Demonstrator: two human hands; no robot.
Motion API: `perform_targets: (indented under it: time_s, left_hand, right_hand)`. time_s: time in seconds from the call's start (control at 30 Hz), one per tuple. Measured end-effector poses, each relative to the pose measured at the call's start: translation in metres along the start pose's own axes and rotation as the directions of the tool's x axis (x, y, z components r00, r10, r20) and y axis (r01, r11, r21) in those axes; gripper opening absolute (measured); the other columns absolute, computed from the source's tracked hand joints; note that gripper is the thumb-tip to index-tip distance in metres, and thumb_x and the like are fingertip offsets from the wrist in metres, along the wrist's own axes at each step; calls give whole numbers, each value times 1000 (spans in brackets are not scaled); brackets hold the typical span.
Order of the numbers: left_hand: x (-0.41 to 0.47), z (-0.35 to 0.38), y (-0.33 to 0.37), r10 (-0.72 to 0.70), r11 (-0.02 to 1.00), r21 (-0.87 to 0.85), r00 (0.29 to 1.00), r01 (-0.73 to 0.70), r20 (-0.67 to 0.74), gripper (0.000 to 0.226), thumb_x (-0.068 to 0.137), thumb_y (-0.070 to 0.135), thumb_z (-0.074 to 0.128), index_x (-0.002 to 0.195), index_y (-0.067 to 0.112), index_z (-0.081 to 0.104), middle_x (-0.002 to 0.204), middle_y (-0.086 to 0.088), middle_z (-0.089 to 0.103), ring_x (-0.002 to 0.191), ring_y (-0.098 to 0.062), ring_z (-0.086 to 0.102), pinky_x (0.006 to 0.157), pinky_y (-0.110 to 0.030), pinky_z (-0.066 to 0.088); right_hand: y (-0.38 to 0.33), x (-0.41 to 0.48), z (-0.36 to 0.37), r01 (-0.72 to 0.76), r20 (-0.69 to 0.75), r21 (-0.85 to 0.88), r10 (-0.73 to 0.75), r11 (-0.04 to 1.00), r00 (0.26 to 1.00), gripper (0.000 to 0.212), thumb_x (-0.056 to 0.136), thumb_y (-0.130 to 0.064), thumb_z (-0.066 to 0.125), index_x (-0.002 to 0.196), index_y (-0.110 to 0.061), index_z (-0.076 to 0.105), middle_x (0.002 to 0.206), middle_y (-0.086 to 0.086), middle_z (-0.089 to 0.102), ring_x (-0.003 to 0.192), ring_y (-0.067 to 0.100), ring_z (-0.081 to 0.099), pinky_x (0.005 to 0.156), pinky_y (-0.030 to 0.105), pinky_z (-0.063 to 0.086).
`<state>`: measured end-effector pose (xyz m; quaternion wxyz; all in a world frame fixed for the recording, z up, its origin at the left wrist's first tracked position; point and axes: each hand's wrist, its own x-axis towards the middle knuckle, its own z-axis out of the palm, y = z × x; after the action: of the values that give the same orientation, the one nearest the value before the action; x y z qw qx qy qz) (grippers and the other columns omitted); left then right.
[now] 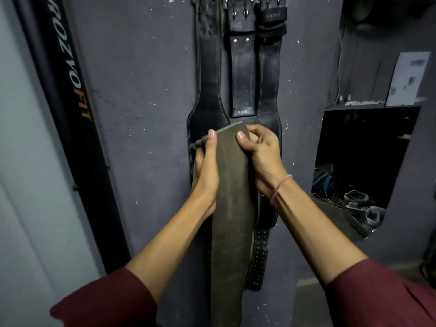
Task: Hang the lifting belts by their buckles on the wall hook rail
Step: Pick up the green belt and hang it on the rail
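Three black belts (244, 74) hang on the grey wall (146, 90), buckles at the top edge. We hold a brown belt (232, 185) before them, left hand (205, 171) and right hand (262, 156) clasping its upper end; its buckle is unseen, so we should find it first.

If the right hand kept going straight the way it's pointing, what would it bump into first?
Probably the black belts hanging on the wall just behind. The right hand grips the brown belt, though depth is hard to judge.

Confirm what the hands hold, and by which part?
Both hands, left hand and right hand, grip the brown belt near its upper end, one on each edge; its buckle isn't visible.
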<state>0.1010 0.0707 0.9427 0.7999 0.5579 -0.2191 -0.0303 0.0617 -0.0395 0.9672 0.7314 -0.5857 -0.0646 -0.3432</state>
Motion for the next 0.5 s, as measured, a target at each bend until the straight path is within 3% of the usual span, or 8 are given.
perform_targets:
  time_s: [0.07, 0.13, 0.2, 0.27, 0.33, 0.43, 0.5]
  left_hand:
    - [3, -5, 10, -180, 981, -57, 980, 184, 81, 88, 68, 88, 51, 118, 18, 71, 114, -13, 73, 102, -27, 72, 92, -46, 57]
    - [12, -9, 24, -259, 943, -186, 959, 278, 119, 80, 82, 78, 45, 121, 12, 69, 115, -15, 73, 103, -27, 72, 87, -40, 58]
    - [25, -9, 35, -219, 939, -264, 975, 221, 36, 55, 98, 48, 48, 124, 3, 64, 121, -18, 69, 108, -32, 69, 88, -45, 58]
    - [32, -5, 41, -116, 963, -255, 990, 91, -85, 28, 100, 20, 49, 115, 0, 60, 117, -21, 67, 104, -36, 66, 92, -55, 55]
    - [31, 0, 43, -45, 971, -239, 992, 16, -115, 21, 101, 11, 47, 116, 1, 57, 108, -22, 66, 98, -34, 64, 94, -56, 53]
    - [26, 4, 41, 85, 974, -204, 994, -99, -75, 27, 98, 8, 49, 119, -7, 56, 111, -26, 67, 99, -34, 64, 97, -55, 51]
    - [22, 6, 40, 161, 970, -177, 985, -168, -57, 23, 95, 8, 52, 112, -5, 61, 102, -21, 68, 94, -31, 64, 94, -50, 51]
  right_hand:
    - [6, -4, -1, 65, 7, 29, -66, 997, 998, 18, 93, 7, 58, 110, 5, 55, 85, 12, 71, 74, 20, 67, 72, 32, 57]
    - [11, -9, -5, 87, 24, 23, -88, 996, 996, 20, 91, 11, 57, 109, 3, 55, 88, 14, 71, 77, 22, 67, 74, 33, 57]
    - [14, -18, -7, 48, 50, -8, -48, 999, 998, 21, 89, 14, 55, 107, 3, 55, 90, 16, 70, 77, 21, 66, 73, 32, 57]
    - [15, -23, -6, 12, 74, -30, -9, 999, 997, 16, 91, 11, 54, 103, 1, 55, 89, 15, 70, 78, 21, 66, 73, 32, 57]
    - [12, -20, -5, -17, 76, -24, 19, 1000, 997, 5, 96, -4, 56, 100, 0, 55, 91, 14, 69, 86, 24, 65, 79, 36, 55]
    - [-3, -5, 6, -47, 49, -129, 54, 991, 997, 54, 91, -54, 60, 116, -6, 60, 113, 3, 72, 110, 17, 66, 100, 41, 51]
    - [-14, 5, 15, -18, -9, -225, 17, 974, 1000, 56, 92, -60, 53, 118, -11, 60, 112, 0, 72, 106, 13, 67, 94, 33, 53]
